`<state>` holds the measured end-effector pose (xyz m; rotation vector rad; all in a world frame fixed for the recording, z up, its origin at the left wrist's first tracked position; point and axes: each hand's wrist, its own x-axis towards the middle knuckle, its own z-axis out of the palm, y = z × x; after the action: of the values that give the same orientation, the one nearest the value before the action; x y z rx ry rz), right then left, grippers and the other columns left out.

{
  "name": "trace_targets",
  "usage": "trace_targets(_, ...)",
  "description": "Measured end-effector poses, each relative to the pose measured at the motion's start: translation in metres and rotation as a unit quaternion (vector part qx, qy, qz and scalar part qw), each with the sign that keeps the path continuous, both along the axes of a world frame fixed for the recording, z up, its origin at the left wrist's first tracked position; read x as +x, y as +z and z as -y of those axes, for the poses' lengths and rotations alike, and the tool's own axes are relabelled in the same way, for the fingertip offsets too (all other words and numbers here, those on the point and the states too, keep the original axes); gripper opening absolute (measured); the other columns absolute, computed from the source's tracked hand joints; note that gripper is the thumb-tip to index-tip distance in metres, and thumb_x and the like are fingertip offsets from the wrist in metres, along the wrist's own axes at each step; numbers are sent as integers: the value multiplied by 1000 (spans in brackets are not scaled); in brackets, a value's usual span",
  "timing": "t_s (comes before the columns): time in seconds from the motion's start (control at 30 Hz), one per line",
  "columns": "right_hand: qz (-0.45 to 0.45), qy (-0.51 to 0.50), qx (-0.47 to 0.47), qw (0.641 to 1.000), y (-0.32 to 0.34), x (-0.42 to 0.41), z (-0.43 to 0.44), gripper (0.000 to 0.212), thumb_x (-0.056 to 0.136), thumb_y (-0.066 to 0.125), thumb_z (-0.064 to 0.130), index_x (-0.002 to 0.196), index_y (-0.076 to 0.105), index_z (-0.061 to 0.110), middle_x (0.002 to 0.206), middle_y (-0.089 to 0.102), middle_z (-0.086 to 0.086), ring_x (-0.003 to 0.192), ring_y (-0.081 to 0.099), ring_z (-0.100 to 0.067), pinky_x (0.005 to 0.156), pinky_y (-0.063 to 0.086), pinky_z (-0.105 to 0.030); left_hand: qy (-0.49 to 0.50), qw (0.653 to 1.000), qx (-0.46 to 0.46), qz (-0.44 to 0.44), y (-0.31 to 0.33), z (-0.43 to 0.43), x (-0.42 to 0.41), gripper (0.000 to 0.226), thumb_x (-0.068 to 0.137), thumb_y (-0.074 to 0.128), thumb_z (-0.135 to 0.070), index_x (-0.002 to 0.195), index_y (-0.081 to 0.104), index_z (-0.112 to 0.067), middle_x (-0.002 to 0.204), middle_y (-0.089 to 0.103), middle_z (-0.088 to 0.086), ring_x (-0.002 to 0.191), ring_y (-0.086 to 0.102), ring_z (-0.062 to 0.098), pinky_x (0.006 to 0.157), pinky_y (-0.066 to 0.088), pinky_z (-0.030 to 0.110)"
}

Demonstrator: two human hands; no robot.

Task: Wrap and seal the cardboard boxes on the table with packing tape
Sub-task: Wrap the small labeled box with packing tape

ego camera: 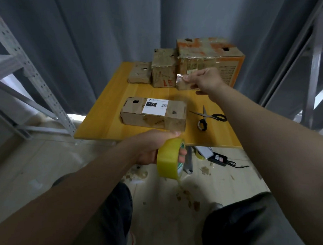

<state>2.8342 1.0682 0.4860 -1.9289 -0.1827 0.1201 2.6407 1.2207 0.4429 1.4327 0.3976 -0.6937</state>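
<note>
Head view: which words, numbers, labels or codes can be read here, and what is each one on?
"220": white on a black patch, on the white label of the near box.
QR code: same label; small print beside it too small to read.
Dark stamp on that box's front: blurred.
Red print on the middle box: blurred.
Dark print on the orange box: too small.
Green print inside the tape roll: unreadable.

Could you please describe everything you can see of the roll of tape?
The roll of tape is yellowish, translucent tape on a core printed green and white. It stands on edge in the air before the front edge of the table, gripped by the left hand, fingers through the core, thumb on top. The right hand pinches a tape strip farther back.
</note>
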Motion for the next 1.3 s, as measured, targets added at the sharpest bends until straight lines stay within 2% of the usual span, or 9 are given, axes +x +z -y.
trace_targets(0.13, -27, -13, -11, 999, -17, 8, -6, 15, 85, 85, 35, 86, 78, 22, 105, 75, 5, 92, 66, -18, 72, 51, -36, 8, 1000, 14, 6, 2, -7, 9, 46, 109, 50, -40, 136, 51, -3, 89, 80, 11, 70, 78, 21, 56, 62, 33)
trace_targets(0.3, -15, -18, -31, 999, -36, 16, -16, 14, 86, 85, 32, 82, 80, 19, 83, 76, 16, 77, 60, 0, 64, 44, -22, 2, 1000, 21, 4, -5, -11, 13, 39, 110, 51, -35, 124, 58, 0, 92, 80, 14, 73, 77, 25, 64, 63, 35)
trace_targets(0.5, -19, -20, -62, 998, -53, 21, -23, 20, 85, 86, 24, 92, 82, 6, 81, 75, 5, 92, 70, -8, 101, 51, -34, -16, 1000, 22, -1, -15, -10, 15, 37, 109, 51, -35, 123, 57, 0, 94, 79, 15, 79, 78, 28, 70, 63, 38)
trace_targets(0.6, -18, -20, -135, 990, -63, 23, -27, 21, 86, 86, 26, 88, 81, 6, 89, 78, -5, 100, 73, -21, 100, 56, -42, -18, 1000, 25, -6, -19, -13, 17, 39, 109, 52, -35, 128, 54, -1, 96, 79, 16, 79, 78, 30, 70, 64, 39)
trace_targets(0.7, -1, -19, -241, 970, -64, 26, -29, 19, 88, 83, 39, 85, 81, 21, 99, 77, -2, 111, 67, -24, 98, 56, -46, -15, 1000, 26, -3, -22, -13, 19, 37, 109, 53, -35, 126, 55, -2, 96, 79, 17, 78, 78, 30, 71, 64, 40)
trace_targets(0.87, 70, -31, -399, 914, -60, 22, -32, 43, 86, 74, 64, 88, 69, 21, 118, 66, -8, 135, 39, -35, 105, 37, -48, 17, 1000, 15, -7, -30, -10, 20, 33, 109, 53, -33, 120, 57, -2, 94, 79, 17, 74, 78, 29, 75, 65, 42)
trace_targets(1.0, 200, -68, -381, 900, -54, 11, -29, 62, 92, 72, 55, 141, 57, 21, 149, 50, -8, 140, 36, -36, 111, 34, -49, 52, 999, -11, -6, -32, -8, 21, 29, 109, 54, -30, 121, 58, -4, 92, 79, 19, 72, 78, 29, 63, 65, 40)
trace_targets(1.13, 233, -10, -268, 935, -50, -7, -38, 28, 98, 68, 43, 117, 76, 25, 125, 69, -3, 128, 53, -26, 106, 45, -41, 65, 998, -21, -7, -30, -7, 22, 23, 108, 55, -28, 121, 57, -9, 91, 79, 20, 72, 78, 31, 60, 64, 40)
trace_targets(1.3, 171, 53, -358, 916, -64, -29, -47, 40, 102, 58, 54, 111, 79, 21, 108, 75, -8, 107, 64, -31, 86, 56, -47, 59, 998, -11, -4, -33, -6, 20, 27, 108, 56, -29, 119, 58, -5, 91, 79, 20, 73, 78, 31, 66, 66, 43)
